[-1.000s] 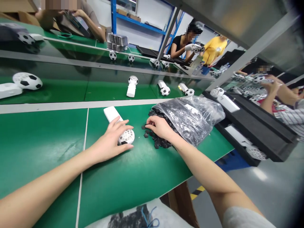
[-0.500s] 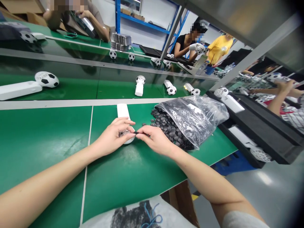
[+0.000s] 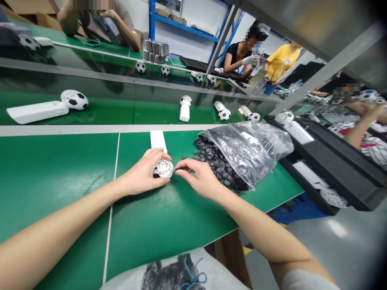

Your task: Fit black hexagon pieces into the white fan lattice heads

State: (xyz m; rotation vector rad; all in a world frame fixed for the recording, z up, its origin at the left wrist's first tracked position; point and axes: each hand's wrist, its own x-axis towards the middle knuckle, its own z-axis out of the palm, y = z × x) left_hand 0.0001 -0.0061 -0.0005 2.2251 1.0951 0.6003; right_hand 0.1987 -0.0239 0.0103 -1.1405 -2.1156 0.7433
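A white device lies on the green table, its flat handle pointing away and its openwork ball head nearest me. A black patch shows at the ball's lower left. My left hand is curled around the ball, fingers behind it and thumb in front. Just right of the ball, my right hand pinches a small black piece between thumb and fingertips. Many loose black pieces spill from a clear plastic bag to the right of that hand.
Beyond the pale table edge, several white ball-headed devices lie on a green conveyor. Black trays with more devices stand at the right. A metal post slants across the upper right. People sit across the line.
My left fingers have opened from a pinch near the black piece and now wrap the ball, uncovering it. My right hand has drawn slightly right with the piece. Devices on the conveyor have shifted right.
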